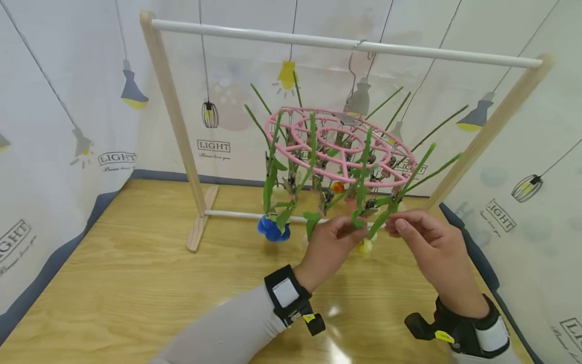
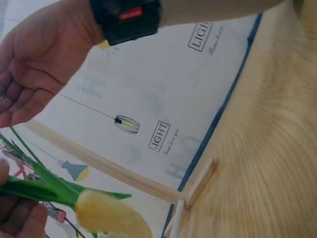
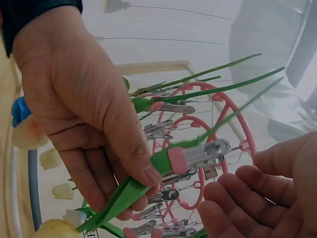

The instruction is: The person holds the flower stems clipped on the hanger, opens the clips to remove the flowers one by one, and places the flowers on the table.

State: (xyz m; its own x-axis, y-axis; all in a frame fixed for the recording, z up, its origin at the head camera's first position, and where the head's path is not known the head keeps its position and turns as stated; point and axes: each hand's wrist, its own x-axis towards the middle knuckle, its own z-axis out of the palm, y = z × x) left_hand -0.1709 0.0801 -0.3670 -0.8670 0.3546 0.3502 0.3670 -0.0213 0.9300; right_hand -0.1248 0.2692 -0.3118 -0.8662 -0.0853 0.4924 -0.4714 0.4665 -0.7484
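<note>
A round pink clip hanger [image 3: 246, 131] hangs by its metal hook, with green-stemmed flowers clipped all around it. My left hand [image 1: 334, 247] pinches the green leaf [image 3: 124, 198] of a yellow tulip [image 2: 109, 213] between thumb and fingers. The tulip's head points down, and its stem passes through a metal clip [image 3: 205, 152] with pink tips. Beside it on the right, my right hand [image 1: 436, 247] has loosely bent fingers and holds nothing that I can see. In the right wrist view its thumb is close to the hanger's rim; whether they touch I cannot tell.
A white rod [image 1: 291, 39] across wooden posts [image 1: 173, 111] carries the hanger. A blue flower [image 1: 274, 229] dangles at its left side. Below lies a wooden tabletop [image 1: 150, 293], bordered by a white printed backdrop [image 1: 59, 151] at the back and sides.
</note>
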